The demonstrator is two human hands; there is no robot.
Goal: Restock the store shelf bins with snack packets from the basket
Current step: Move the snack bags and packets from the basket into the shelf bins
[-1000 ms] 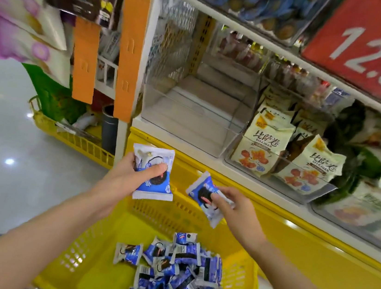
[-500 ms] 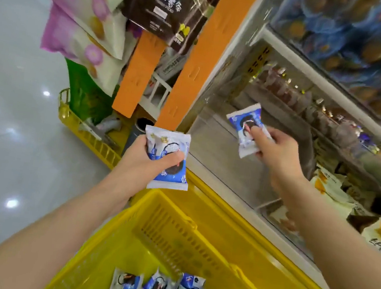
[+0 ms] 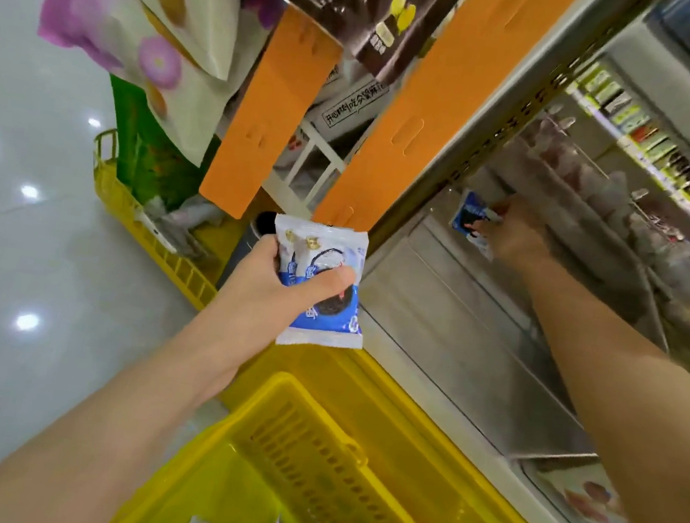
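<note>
Right hand (image 3: pixel 513 235) is reaching deep into the clear plastic shelf bin (image 3: pixel 474 366), fingers (image 3: pixel 506 207) pinching a small blue-and-white plastic snack packet (image 3: pixel 470 216) near its back left corner. Left hand (image 3: pixel 269 286) is gripping a 2nd packet (image 3: pixel 318 284) just outside the bin's front left corner. Pkts prob light, slippy & crushable imo, so I'm thinking gentle edge grips.

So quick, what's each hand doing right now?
Left hand: grips a blue-and-white plastic snack packet.
Right hand: holds a second such packet in the clear shelf bin.
</note>
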